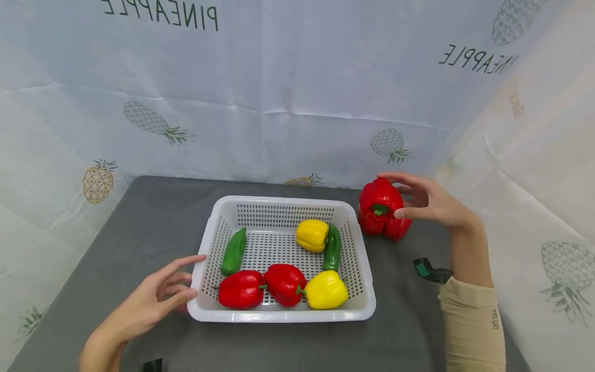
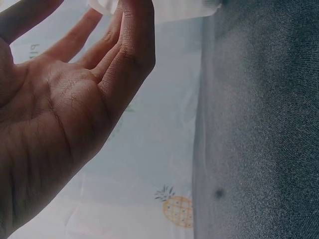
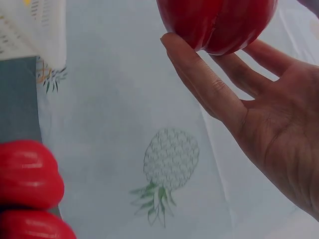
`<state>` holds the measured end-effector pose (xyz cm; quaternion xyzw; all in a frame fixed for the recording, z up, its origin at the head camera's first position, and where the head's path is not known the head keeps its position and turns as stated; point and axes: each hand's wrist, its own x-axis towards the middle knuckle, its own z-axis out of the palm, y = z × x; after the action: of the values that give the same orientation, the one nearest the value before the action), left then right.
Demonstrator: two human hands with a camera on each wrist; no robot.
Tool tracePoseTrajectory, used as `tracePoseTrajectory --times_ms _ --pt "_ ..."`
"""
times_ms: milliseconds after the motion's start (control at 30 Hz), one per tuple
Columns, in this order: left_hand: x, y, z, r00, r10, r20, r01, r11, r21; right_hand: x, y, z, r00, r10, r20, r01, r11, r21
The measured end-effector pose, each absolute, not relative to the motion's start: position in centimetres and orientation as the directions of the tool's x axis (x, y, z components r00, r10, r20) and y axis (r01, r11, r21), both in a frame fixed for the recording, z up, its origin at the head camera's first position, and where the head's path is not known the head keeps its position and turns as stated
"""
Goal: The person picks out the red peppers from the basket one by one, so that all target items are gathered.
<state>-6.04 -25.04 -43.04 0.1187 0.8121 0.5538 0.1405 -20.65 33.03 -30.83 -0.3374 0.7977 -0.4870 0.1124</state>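
Observation:
My right hand (image 1: 429, 201) holds a red bell pepper (image 1: 378, 194) between thumb and fingers, just above two more red bell peppers (image 1: 396, 229) to the right of the basket. In the right wrist view the held bell pepper (image 3: 217, 22) is at the top, clear of the two peppers (image 3: 27, 174) at lower left. My left hand (image 1: 149, 297) grips the left rim of the white perforated basket (image 1: 197, 276); the rim is only partly visible in the left wrist view. Inside lie two red bell peppers (image 1: 241, 290), two yellow bell peppers (image 1: 326, 291) and two green peppers (image 1: 234, 251).
The basket stands on a dark grey table (image 1: 279, 343). Behind and at both sides hangs a pale curtain (image 1: 279, 139) with pineapple prints. A black and green strap piece (image 1: 429, 271) shows beside the right wrist.

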Motion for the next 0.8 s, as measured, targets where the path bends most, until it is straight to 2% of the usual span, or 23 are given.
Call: tracePoseTrajectory --times_ms 467,800 --pt "-5.9 -25.2 -43.1 -0.931 0.36 -0.067 0.066 0.344 0.937 -18.8 37.7 -32.6 -0.836 -0.528 0.147 -0.38 0.366 -0.849" --pt "-6.0 -24.9 -43.4 -0.936 0.34 -0.087 0.047 0.366 0.929 -17.5 40.6 -34.0 -0.886 -0.448 0.118 -0.345 0.467 -0.814"
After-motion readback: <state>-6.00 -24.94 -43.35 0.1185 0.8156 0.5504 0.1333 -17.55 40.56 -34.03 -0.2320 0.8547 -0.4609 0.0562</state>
